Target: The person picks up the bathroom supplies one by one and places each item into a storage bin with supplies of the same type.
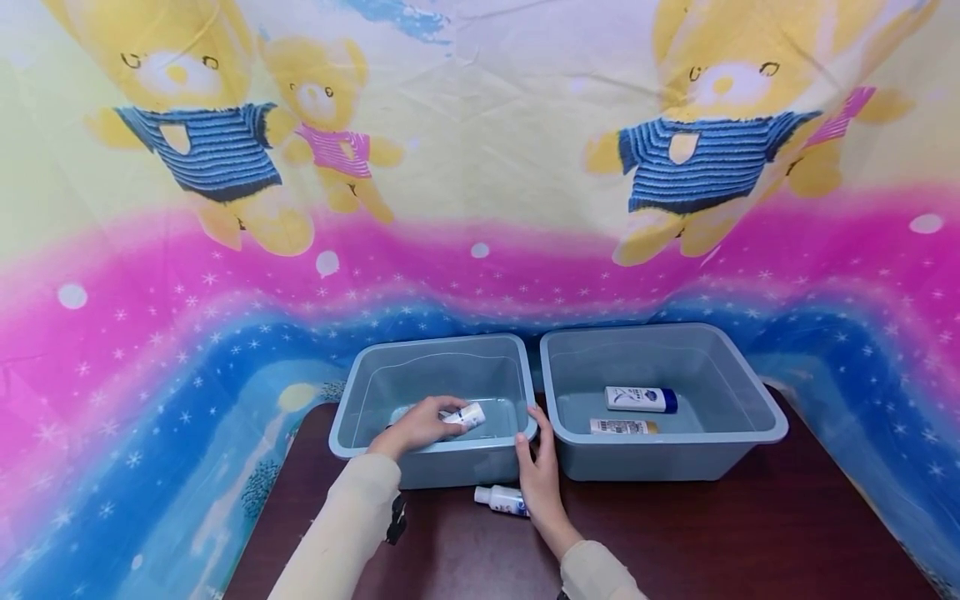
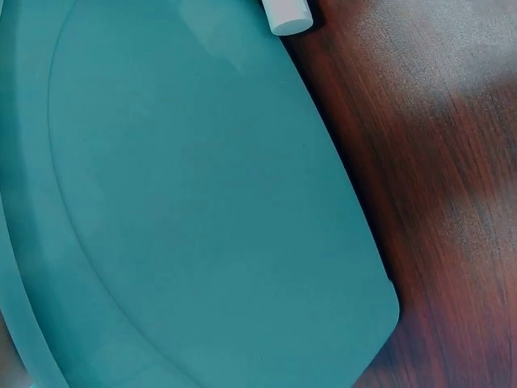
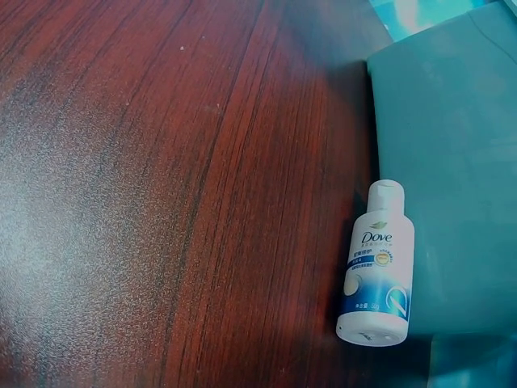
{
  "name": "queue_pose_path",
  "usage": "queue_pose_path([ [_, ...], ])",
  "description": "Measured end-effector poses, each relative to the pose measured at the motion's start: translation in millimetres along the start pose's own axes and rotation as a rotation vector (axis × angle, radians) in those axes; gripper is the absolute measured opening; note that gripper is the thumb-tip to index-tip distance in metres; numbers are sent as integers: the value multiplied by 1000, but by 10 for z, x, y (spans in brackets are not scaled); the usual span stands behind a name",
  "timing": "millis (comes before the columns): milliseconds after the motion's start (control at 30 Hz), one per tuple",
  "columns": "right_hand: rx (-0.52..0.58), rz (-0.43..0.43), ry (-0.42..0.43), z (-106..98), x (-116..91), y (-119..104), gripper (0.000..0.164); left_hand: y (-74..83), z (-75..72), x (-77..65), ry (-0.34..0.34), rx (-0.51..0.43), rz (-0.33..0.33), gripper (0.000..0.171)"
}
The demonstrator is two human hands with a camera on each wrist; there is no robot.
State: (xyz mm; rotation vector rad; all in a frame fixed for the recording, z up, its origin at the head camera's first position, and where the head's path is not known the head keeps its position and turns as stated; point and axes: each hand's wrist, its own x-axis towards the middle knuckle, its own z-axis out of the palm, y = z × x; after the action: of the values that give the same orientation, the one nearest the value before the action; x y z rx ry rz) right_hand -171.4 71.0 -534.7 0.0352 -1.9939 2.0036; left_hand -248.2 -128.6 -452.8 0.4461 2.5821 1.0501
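Observation:
In the head view my left hand [image 1: 422, 423] reaches over the front rim of the left grey bin [image 1: 431, 342] and grips a small white bottle [image 1: 470, 415] between thumb and fingers. My right hand [image 1: 542, 479] holds the front right corner of that same bin, thumb on the front side and fingers at the right rim. Below the right hand, a white and blue Dove bottle [image 1: 502, 500] lies on the table against the bin's front wall. The right wrist view shows this Dove bottle [image 3: 376, 279] whole, label up. Its white cap [image 2: 288, 14] peeks into the left wrist view.
A second grey bin [image 1: 667, 333] stands close to the right. Inside it lie a white bottle with a dark blue cap [image 1: 639, 399] and a pale labelled tube [image 1: 622, 427]. Both bins sit on a dark brown table [image 1: 675, 542], before a bear-printed cloth [image 1: 480, 167].

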Motion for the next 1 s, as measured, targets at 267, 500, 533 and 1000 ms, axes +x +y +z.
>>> queue_pose_path([
  [267, 8, 26, -11, -5, -5, -8, 46, -32, 13, 49, -1, 15, -25, 38],
  [500, 6, 22, -14, -9, -1, -10, 46, -18, 26, 42, 10, 11, -26, 39],
  [533, 5, 23, -12, -8, -1, -10, 46, -14, 26, 38, 15, 14, -28, 39],
  [1000, 10, -10, -6, -9, 4, -4, 46, 12, 21, -8, 111, 74, -9, 32],
])
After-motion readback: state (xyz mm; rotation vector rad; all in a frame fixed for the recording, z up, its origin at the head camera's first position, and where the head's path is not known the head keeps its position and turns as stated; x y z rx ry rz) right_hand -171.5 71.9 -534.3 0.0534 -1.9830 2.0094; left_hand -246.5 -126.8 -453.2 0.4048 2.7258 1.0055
